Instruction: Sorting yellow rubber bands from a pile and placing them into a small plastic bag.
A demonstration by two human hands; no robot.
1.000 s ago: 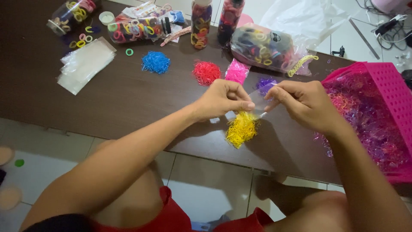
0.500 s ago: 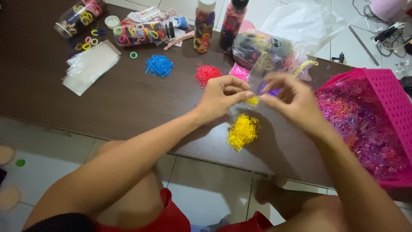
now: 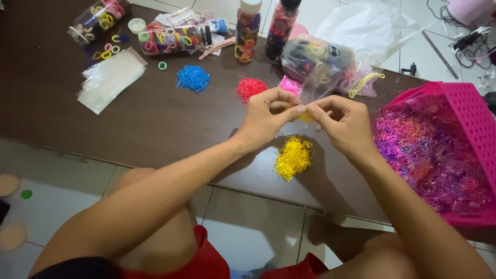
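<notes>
Both hands have drawn closer together since the earlier frames, and the small clear bag that stood blurred above them now sits steadier between them. On the left hand (image 3: 268,118) the fingers are pressed together, thumb against forefinger, pinching a small bunch of yellow elastic bands (image 3: 304,114) at the mouth of the small clear plastic bag (image 3: 316,89). On the right hand (image 3: 342,123) the fingers are likewise pinched shut on the bag's lower edge, fingertip to fingertip with the left hand. Bag and bunch are held just above the dark brown worktop (image 3: 155,119).

Directly below the hands lies a loose yellow pile of elastic bands (image 3: 293,157) on the worktop, near its front edge. Farther back lie a blue pile (image 3: 193,78), a red pile (image 3: 250,88) and a pink pile (image 3: 289,85), the last partly hidden behind the left hand. A stack of empty clear bags (image 3: 110,79) lies to the left, well apart from the hands. Along the far edge stand two upright bottles of coloured hair ties (image 3: 246,30), beside a jar on its side (image 3: 170,39) and a full plastic bag of hair ties (image 3: 320,62). To the right, a pink perforated basket (image 3: 467,111) holds a mass of mixed pink and purple bands, close to the right forearm.
</notes>
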